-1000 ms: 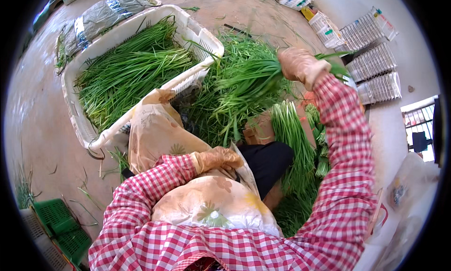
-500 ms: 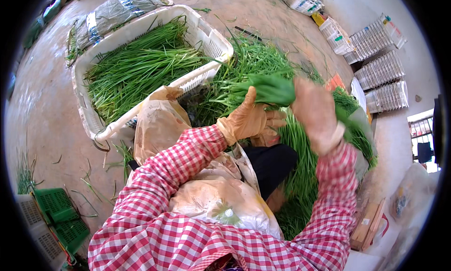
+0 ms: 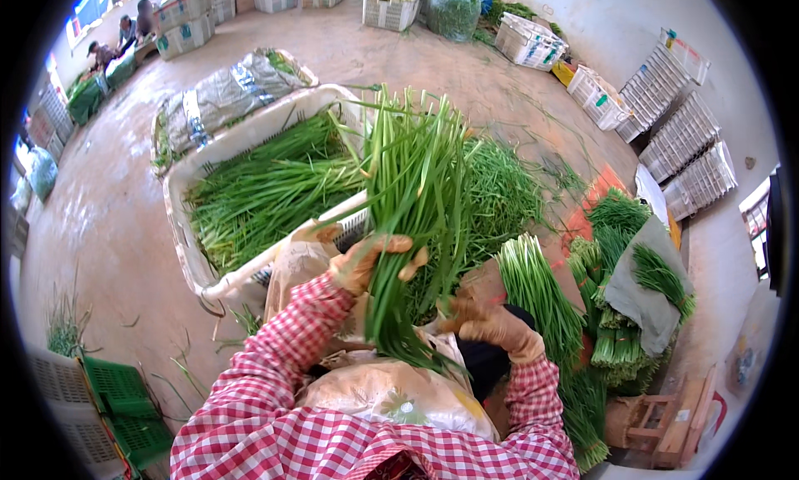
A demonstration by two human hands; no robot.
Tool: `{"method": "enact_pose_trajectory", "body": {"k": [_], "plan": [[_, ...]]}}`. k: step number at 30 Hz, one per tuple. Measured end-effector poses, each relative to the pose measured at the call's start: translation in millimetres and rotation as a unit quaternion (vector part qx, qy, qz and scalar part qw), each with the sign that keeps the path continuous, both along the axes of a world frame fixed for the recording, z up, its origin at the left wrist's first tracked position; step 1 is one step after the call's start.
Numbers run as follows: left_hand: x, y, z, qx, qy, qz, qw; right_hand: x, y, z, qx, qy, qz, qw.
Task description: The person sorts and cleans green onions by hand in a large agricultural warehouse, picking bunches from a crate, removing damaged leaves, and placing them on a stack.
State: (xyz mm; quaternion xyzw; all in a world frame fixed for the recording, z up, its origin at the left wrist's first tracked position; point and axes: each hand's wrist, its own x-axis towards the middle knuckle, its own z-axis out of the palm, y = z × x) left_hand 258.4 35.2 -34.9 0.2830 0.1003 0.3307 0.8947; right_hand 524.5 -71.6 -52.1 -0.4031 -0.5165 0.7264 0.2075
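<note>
Sleeves (image 3: 258,372) in red-and-white check frame a stained, pale apron (image 3: 366,388) spread over the lap. Just above it, the right hand (image 3: 497,326), in a tan glove, is beside the lower leaves of a bunch of green stalks (image 3: 416,176); its fingers are blurred, so I can't tell how wide they stand or whether they touch the leaves. The left hand (image 3: 366,262), also gloved, is wrapped around that bunch, which stands nearly upright in front of the body, paler ends up and darker leaves drooping over the apron. To the right lie a swath of stalks (image 3: 537,293) and tied bundles (image 3: 616,347), partly under a grey cloth (image 3: 637,293), with a wooden stool (image 3: 682,422) nearby. Ahead, a loose heap of greens (image 3: 503,185) sits beside a white basket (image 3: 275,255) filled with more stalks. Beyond the basket is a grey-wrapped load (image 3: 225,101); stacked white crates (image 3: 682,135) line the right wall. Farthest off, at upper left, people (image 3: 125,35) appear small beside more crates (image 3: 185,39).
</note>
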Motion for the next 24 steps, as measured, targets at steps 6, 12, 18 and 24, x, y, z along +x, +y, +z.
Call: {"method": "enact_pose_trajectory", "body": {"k": [6, 12, 18, 24], "plan": [[-75, -12, 30, 0.171, 0.201, 0.08, 0.961, -113, 50, -44, 0.035, 0.385, 0.021, 0.922], [-150, -70, 31, 0.22, 0.343, 0.037, 0.912, -155, 68, -19, -0.045, 0.521, -0.042, 0.851], [-181, -163, -38, -0.007, 0.356, -0.008, 0.935, -151, 81, 3, -0.08, 0.372, -0.115, 0.918], [-163, -198, -47, -0.038, 0.355, 0.068, 0.932, -117, 134, -23, -0.001, 0.28, -0.244, 0.929]]}}
